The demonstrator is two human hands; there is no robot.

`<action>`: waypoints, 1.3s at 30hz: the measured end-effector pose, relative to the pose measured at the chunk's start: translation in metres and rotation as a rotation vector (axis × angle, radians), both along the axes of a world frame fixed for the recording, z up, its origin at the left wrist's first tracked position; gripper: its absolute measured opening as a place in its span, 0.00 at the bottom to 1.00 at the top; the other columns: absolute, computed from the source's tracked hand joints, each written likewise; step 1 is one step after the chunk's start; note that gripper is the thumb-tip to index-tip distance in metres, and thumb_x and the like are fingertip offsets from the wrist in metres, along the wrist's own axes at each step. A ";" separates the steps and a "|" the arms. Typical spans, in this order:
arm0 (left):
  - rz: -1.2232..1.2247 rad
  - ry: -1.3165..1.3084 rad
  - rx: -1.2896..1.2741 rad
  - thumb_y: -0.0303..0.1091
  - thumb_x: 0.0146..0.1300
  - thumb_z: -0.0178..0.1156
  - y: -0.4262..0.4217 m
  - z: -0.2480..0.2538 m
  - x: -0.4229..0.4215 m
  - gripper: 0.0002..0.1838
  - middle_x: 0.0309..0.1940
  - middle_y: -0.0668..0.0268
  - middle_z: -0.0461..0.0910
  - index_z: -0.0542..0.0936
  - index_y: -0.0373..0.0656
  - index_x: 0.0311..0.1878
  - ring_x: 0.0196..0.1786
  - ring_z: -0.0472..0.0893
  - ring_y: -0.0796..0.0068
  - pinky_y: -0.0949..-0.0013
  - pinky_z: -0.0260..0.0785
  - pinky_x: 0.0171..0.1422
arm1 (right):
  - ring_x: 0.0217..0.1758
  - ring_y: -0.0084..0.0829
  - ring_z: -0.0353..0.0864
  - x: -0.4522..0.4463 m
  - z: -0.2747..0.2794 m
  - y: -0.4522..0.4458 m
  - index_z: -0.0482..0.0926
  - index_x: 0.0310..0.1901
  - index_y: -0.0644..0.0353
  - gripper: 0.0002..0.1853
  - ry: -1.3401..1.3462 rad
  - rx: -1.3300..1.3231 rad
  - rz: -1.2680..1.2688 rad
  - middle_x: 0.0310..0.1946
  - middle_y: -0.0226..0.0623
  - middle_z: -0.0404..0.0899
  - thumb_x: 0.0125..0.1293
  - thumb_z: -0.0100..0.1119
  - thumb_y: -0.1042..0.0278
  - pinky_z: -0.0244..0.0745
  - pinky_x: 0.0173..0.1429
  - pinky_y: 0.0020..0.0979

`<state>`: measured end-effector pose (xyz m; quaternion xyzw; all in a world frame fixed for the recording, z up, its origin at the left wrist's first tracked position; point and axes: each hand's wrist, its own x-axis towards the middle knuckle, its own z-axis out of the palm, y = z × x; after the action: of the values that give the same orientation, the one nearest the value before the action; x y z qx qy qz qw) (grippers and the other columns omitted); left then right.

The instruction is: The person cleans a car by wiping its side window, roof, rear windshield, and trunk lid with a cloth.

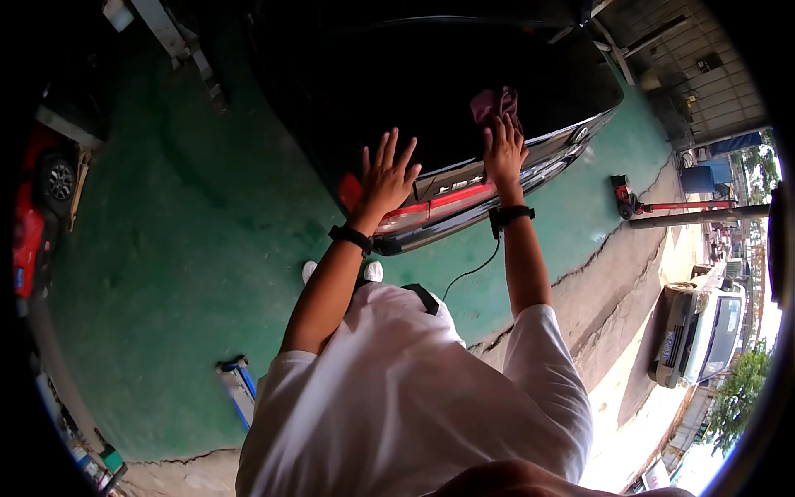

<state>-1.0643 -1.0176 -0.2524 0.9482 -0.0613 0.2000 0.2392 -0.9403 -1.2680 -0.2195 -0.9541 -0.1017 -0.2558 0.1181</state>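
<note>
Apparently wiping a glossy black metal car with a crumpled purple fabric cloth near its rear edge, under nearly straight right hand fingers, grip impossible to tell. Holding left hand fingers spread, seemingly empty, by the left rear corner. Probably calls next for pressing the cloth flat.

Two hands, two wristbands, two shoes, one cloth and three cars show.
</note>
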 end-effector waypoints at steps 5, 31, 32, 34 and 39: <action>0.019 -0.038 0.013 0.54 0.76 0.52 0.001 -0.001 0.002 0.31 0.82 0.53 0.53 0.66 0.60 0.78 0.83 0.55 0.50 0.26 0.49 0.76 | 0.73 0.43 0.69 0.000 -0.007 0.009 0.77 0.65 0.47 0.21 -0.077 0.115 -0.053 0.71 0.37 0.73 0.78 0.47 0.49 0.55 0.71 0.58; -0.039 0.116 -0.040 0.60 0.77 0.48 0.008 0.004 0.005 0.33 0.84 0.54 0.47 0.61 0.62 0.80 0.85 0.47 0.48 0.25 0.39 0.80 | 0.66 0.45 0.72 0.028 -0.003 -0.010 0.76 0.61 0.53 0.25 -0.084 0.029 0.121 0.56 0.34 0.79 0.66 0.58 0.50 0.61 0.65 0.57; -0.044 0.105 -0.039 0.60 0.76 0.48 0.008 0.003 0.004 0.33 0.83 0.53 0.48 0.62 0.60 0.80 0.85 0.47 0.48 0.25 0.38 0.80 | 0.65 0.44 0.72 0.008 0.001 0.012 0.77 0.58 0.53 0.23 -0.073 0.048 0.187 0.55 0.33 0.80 0.66 0.59 0.51 0.62 0.64 0.55; -0.047 0.100 -0.018 0.60 0.76 0.48 0.010 -0.003 0.004 0.34 0.83 0.53 0.48 0.62 0.58 0.80 0.85 0.47 0.47 0.25 0.38 0.79 | 0.66 0.42 0.72 -0.036 0.008 0.051 0.78 0.55 0.53 0.19 0.004 0.054 0.326 0.57 0.32 0.80 0.66 0.59 0.54 0.62 0.65 0.52; -0.022 0.039 -0.052 0.59 0.76 0.48 0.011 -0.019 0.008 0.36 0.83 0.51 0.50 0.60 0.53 0.80 0.85 0.47 0.48 0.25 0.38 0.79 | 0.66 0.36 0.74 -0.075 0.005 0.073 0.80 0.54 0.50 0.16 -0.051 0.071 0.572 0.65 0.28 0.78 0.66 0.61 0.60 0.65 0.63 0.44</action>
<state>-1.0559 -1.0071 -0.2709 0.9446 -0.0618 0.1801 0.2672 -1.0156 -1.1951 -0.2144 -0.8750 -0.3607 -0.2395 0.2163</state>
